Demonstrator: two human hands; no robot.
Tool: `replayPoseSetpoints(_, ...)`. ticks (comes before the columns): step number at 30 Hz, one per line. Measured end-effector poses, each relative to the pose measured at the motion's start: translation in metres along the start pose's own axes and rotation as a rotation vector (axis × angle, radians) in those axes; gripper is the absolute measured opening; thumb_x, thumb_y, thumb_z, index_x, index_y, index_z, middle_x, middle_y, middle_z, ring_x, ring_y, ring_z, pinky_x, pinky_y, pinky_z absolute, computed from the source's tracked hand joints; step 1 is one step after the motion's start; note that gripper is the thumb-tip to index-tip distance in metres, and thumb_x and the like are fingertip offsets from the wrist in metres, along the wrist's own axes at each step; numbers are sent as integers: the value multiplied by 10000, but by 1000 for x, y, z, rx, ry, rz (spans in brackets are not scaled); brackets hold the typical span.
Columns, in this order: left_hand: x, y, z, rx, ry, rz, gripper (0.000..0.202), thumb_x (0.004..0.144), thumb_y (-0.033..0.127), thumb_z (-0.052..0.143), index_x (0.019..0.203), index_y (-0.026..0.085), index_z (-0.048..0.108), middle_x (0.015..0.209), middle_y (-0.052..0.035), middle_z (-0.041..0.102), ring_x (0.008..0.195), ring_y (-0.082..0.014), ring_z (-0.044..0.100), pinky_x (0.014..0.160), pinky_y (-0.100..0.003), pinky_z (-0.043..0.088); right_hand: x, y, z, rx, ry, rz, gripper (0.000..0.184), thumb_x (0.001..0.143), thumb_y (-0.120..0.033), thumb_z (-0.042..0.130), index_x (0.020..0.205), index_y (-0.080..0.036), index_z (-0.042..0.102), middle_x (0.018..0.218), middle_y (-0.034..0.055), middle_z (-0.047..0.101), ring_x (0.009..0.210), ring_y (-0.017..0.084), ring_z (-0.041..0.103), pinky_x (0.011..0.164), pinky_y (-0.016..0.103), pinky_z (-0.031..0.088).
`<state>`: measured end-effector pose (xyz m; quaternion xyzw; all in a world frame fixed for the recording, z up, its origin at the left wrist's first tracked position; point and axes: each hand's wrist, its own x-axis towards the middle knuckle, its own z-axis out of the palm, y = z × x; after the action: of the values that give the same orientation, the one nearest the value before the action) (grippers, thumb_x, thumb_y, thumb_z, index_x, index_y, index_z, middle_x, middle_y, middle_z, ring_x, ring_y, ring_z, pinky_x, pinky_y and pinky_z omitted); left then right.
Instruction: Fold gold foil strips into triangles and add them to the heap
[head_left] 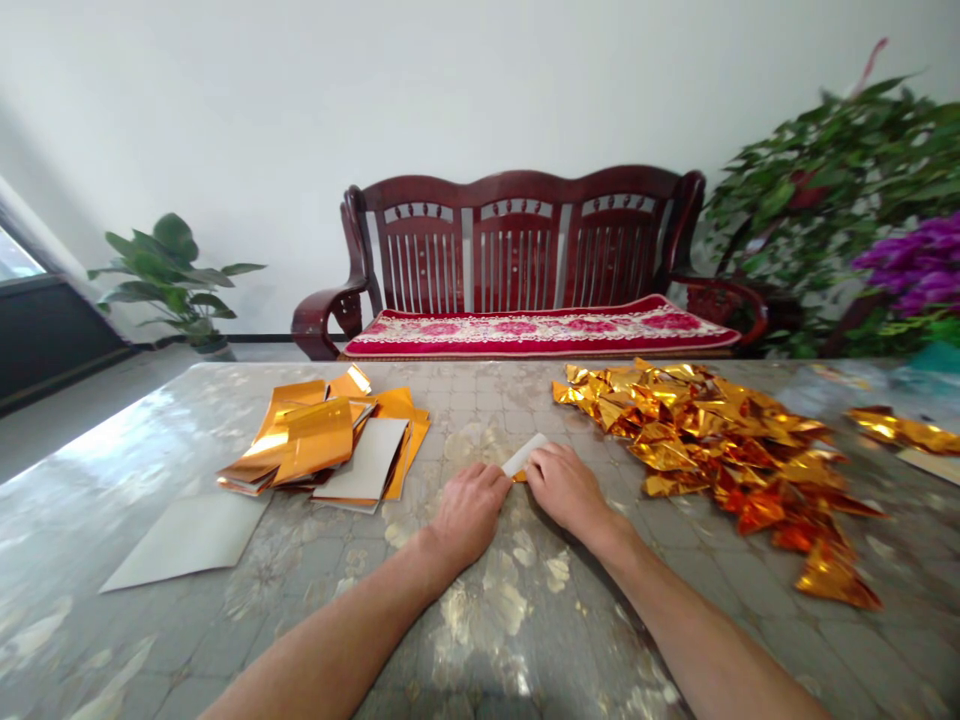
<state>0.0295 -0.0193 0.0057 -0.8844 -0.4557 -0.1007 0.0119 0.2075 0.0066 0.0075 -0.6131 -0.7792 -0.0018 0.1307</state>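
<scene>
My left hand (469,512) and my right hand (562,490) meet at the middle of the table, pinching a small folded paper (521,458) between them. It shows white on top, with a sliver of gold foil near its lower end. Right of my right hand lies a loose heap of folded gold foil pieces (712,450). Left of my left hand sits a messy stack of gold and orange foil sheets (322,440) with white backs. A white sheet (184,540) lies flat in front of that stack.
The patterned grey table top (570,640) has a glossy cover, and its far edge runs behind the foil. More gold foil (900,430) lies at the right edge. Beyond the table stand a dark wooden bench (517,240) with a red cushion and potted plants.
</scene>
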Motion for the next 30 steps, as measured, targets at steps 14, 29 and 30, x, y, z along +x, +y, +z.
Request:
replayPoseSetpoints(14,1,-1,-1,-21,-19,-7,238,918,87,472,1046,212,628,1034,-42,649,990,-210,557,832,-314,467,2,1,-5,8,-43,11,254,951,-273,477,837,-195,690,993,80,686,930,202,599,771,290,391)
replayPoseSetpoints(29,2,0,-4,9,-24,19,180,931,122,483,1009,202,625,996,-46,649,958,-210,566,843,-325,474,-1,2,-10,-67,-47,110,227,932,-400,526,903,-199,627,992,75,668,884,212,604,693,299,360)
replayPoseSetpoints(30,2,0,-4,13,-26,21,177,934,126,483,1010,201,624,995,-46,650,959,-211,567,845,-327,475,-2,3,-9,-76,-48,105,223,939,-393,516,910,-199,622,993,76,668,890,215,604,702,301,359)
